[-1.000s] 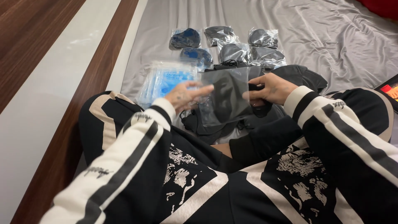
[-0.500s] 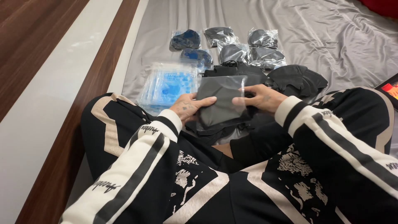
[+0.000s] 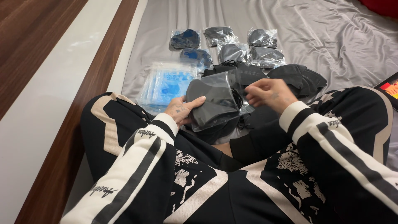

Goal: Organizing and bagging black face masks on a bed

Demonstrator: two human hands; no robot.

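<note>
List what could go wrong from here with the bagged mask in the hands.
1. The left hand alone grips the clear bag with a dark mask, so it could slide off the lap onto the loose black masks.
2. The right hand pinches at the bag's edge; the thin film might tear.
3. The stack of blue-printed bags sits close by, so an elbow could scatter it.

A bedroom at home: beyond the fingers (image 3: 197, 101) spreads a rumpled grey bedsheet (image 3: 323, 37), and to their left run a wooden floor (image 3: 29, 37) and a white strip (image 3: 54, 87).
</note>
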